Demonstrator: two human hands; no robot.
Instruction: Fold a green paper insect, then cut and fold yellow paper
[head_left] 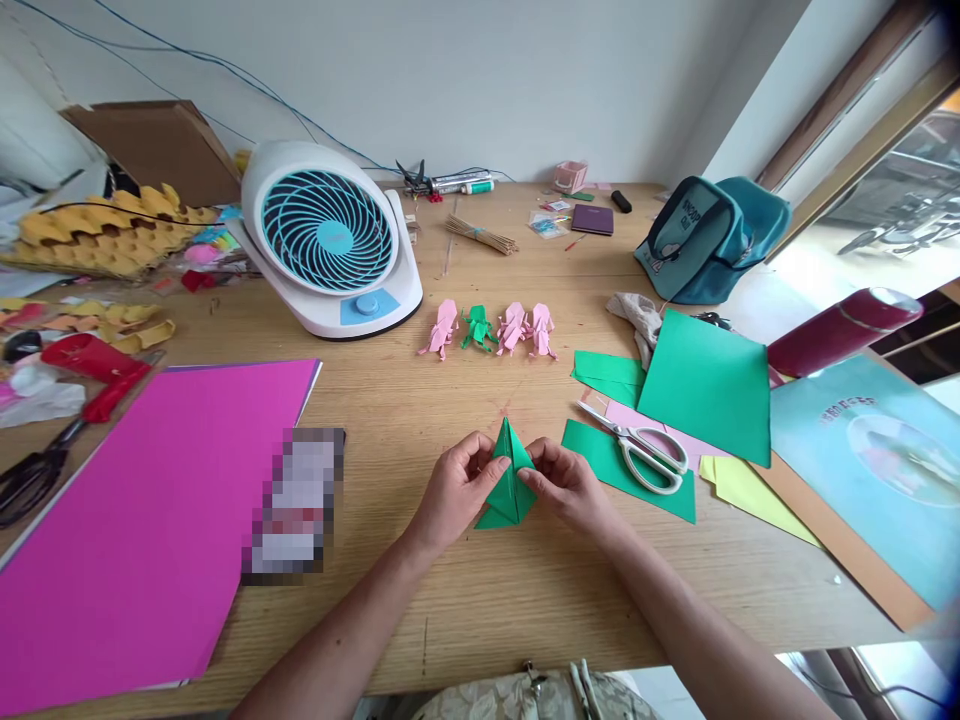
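A green folded paper (508,505) with a pointed top and creased flaps is between my hands, low over the wooden table. My left hand (457,492) pinches its left side, thumb on the front face. On the other side, my right hand (568,484) grips the right edge between thumb and fingers. Beyond them stands a row of small folded paper figures: a green one (478,328) among pink ones (513,328). White-handled scissors (651,455) lie on a green paper strip (600,460) right of my right hand.
At left lie magenta sheets (150,520) and a blurred-out rectangular item (296,505). A white fan (330,240) stands behind. On the right are a green square sheet (709,385), yellow paper (757,492), a dark red bottle (840,332) and a teal bag (697,240).
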